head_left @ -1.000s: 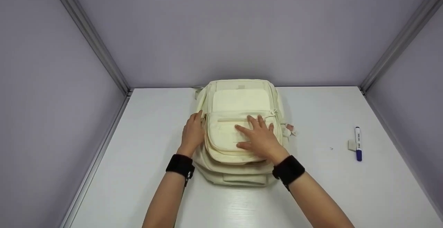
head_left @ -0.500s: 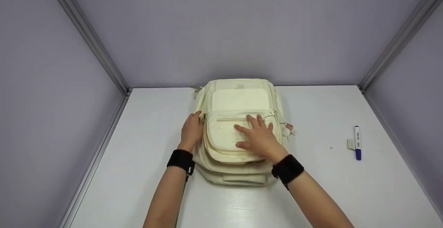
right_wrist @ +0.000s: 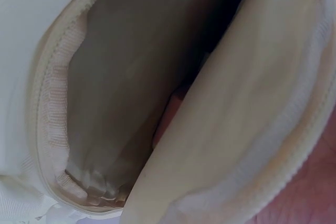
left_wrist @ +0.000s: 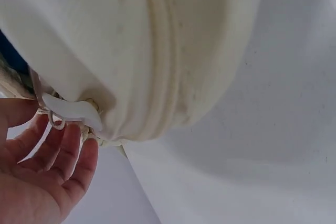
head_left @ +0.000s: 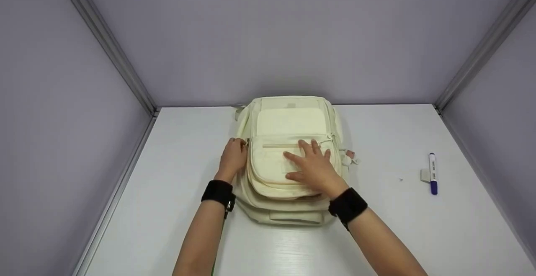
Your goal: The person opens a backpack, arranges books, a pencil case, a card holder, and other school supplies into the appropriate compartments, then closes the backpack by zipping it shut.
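A cream backpack [head_left: 292,121] lies on the table with its front up. At its left side my left hand [head_left: 233,157] pinches a zipper pull [left_wrist: 56,121] with a small loop between thumb and index finger; the other fingers curl beneath it. My right hand [head_left: 314,167] rests spread on the front pocket [head_left: 268,163], fingers fairly straight. In the right wrist view a pocket opening [right_wrist: 131,72] gapes between two zipper edges, with a reddish thing [right_wrist: 170,111] partly visible inside. Part of my right palm shows at the lower right there.
A white marker [head_left: 433,173] with a blue end and a small pale block [head_left: 425,176] lie at the right of the white table [head_left: 389,225]. A small tag [head_left: 350,154] hangs at the backpack's right side. Grey walls [head_left: 268,37] stand behind and at both sides.
The fingers of my left hand have drawn in, from lying along the backpack's left side to pinching the zipper pull. My right hand has stayed in place.
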